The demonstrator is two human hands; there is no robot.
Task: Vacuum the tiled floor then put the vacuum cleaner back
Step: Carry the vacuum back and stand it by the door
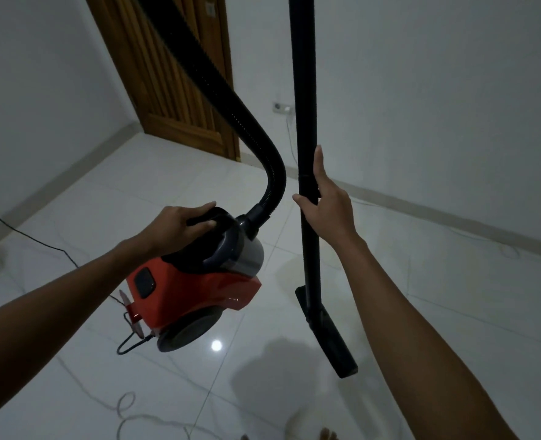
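A red and grey canister vacuum cleaner (199, 287) hangs tilted above the white tiled floor (421, 281). My left hand (180, 225) grips its black top handle. A ribbed black hose (231, 112) curves up from the canister and out of the top of the frame. My right hand (326, 201) holds the upright black wand (305, 90) near its joint, fingers wrapped around it. The flat black floor nozzle (329, 335) at the wand's lower end hovers at the floor; whether it touches the tiles is unclear.
A black power cord (34, 241) trails left from the canister's back. A white cable (129, 417) loops on the floor near me. A wooden door (180, 90) stands in the far corner, with a wall socket (281, 108) beside it. My toes (326, 435) show at the bottom edge.
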